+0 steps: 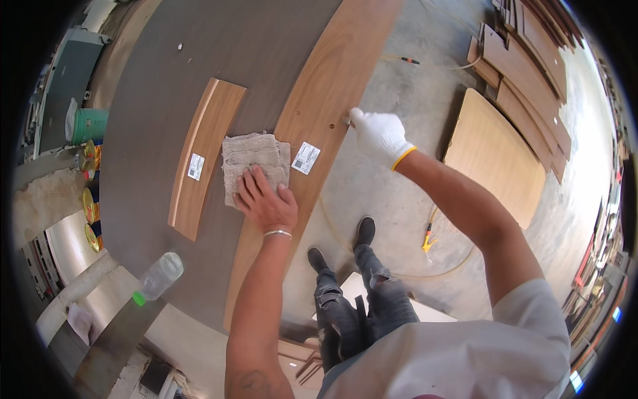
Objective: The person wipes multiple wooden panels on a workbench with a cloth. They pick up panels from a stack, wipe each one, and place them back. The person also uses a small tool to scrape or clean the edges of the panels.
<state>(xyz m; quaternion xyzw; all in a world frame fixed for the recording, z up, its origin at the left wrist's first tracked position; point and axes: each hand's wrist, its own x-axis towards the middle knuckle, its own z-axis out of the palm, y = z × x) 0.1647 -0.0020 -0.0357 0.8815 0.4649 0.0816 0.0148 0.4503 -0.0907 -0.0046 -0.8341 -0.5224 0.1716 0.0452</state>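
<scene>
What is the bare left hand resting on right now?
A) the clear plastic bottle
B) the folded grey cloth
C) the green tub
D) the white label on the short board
B: the left hand lies flat, fingers spread, on the folded grey cloth, which sits partly on the long wooden board.

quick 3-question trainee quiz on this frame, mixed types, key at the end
1. True or false: the left hand wears a white glove.
2. What lies under the left hand? A) plastic bottle B) folded cloth C) green container
3. Fill in: the gloved right hand grips the edge of the long wooden ____.

Key
1. False: it is bare, with a bracelet at the wrist; the right hand has the glove.
2. B. The plastic bottle lies apart on the dark table, and the green container stands at its far left edge.
3. board
</scene>
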